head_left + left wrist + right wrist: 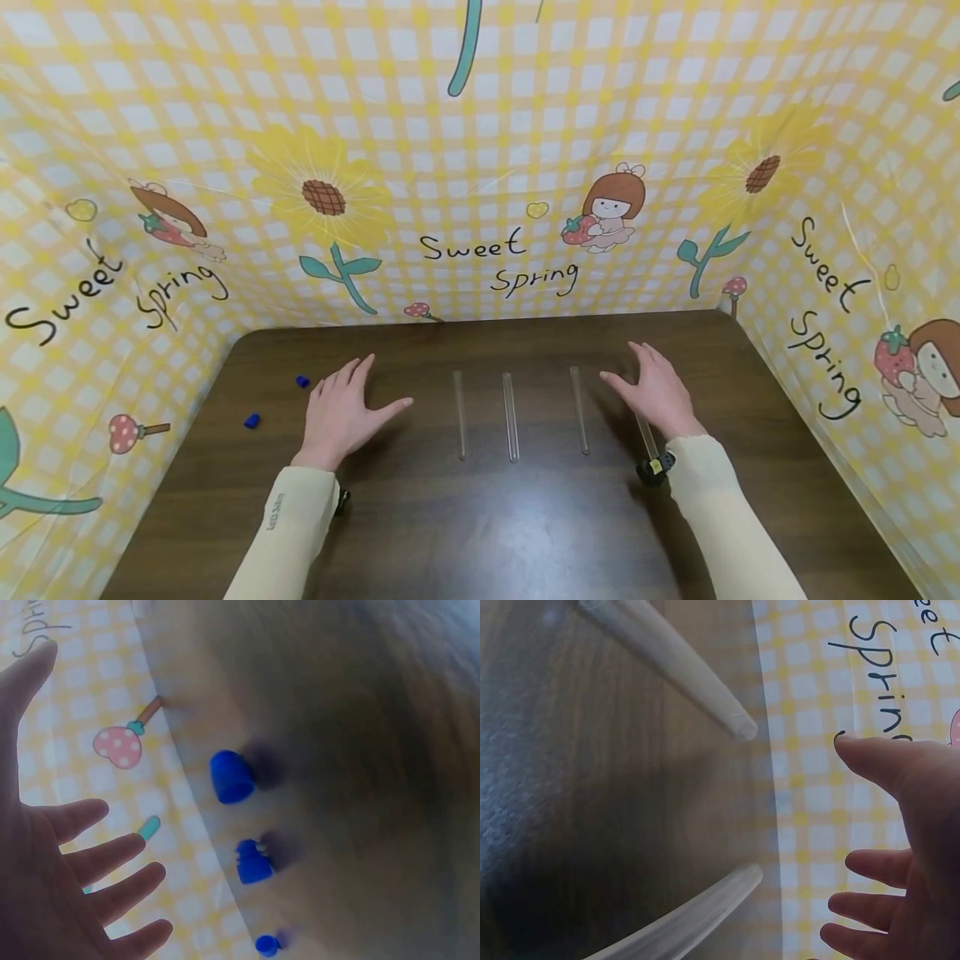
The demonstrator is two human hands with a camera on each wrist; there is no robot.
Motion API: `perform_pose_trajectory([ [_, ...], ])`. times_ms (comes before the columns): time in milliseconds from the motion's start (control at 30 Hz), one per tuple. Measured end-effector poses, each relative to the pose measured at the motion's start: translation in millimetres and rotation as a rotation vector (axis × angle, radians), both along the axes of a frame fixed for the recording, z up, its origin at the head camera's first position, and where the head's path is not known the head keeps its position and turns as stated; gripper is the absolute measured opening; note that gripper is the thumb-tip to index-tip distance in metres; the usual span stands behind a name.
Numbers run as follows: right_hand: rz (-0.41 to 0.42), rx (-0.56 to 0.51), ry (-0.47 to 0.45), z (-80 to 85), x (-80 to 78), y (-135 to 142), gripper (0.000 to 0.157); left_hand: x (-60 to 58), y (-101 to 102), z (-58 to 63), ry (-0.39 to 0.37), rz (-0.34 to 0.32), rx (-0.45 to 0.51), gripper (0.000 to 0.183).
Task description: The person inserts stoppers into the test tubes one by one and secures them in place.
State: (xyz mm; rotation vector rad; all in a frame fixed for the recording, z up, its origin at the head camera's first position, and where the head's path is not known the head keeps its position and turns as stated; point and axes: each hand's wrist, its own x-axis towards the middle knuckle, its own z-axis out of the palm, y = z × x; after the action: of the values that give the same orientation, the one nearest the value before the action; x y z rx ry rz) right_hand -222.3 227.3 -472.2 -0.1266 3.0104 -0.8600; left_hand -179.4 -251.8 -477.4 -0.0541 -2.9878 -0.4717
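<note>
My left hand (341,415) is held over the left of the table, fingers spread and thumb out, holding nothing. Small blue caps lie beyond it: one cap (302,382) close to its fingers, another cap (252,421) farther left. The left wrist view shows three, the nearest-looking cap (232,778) largest. On the right, my right hand (660,396) is also spread, with nothing in its grasp. Beneath it lies a clear glass tube (647,437), partly hidden by hand and wrist. A second tube (580,410) lies just left of its thumb. Two more, a tube (511,417) and another tube (460,417), lie between the hands.
The dark wood table (495,533) ends at a yellow checked cloth (480,167) that rises at the back and both sides. Each wrist wears a black device; the right device (654,468) sits low over the tube.
</note>
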Motion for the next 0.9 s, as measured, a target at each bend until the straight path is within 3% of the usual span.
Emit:
perform_pose_trajectory([
  [533, 0.002, 0.017, -0.025, -10.7, 8.9, 6.7, 0.084, 14.6, -29.3, -5.4, -0.027, 0.05, 0.014, 0.11],
  [900, -0.014, 0.026, -0.05, -12.9, 11.0, 9.2, 0.083, 20.2, -40.5, -8.2, -0.036, 0.033, 0.01, 0.095],
])
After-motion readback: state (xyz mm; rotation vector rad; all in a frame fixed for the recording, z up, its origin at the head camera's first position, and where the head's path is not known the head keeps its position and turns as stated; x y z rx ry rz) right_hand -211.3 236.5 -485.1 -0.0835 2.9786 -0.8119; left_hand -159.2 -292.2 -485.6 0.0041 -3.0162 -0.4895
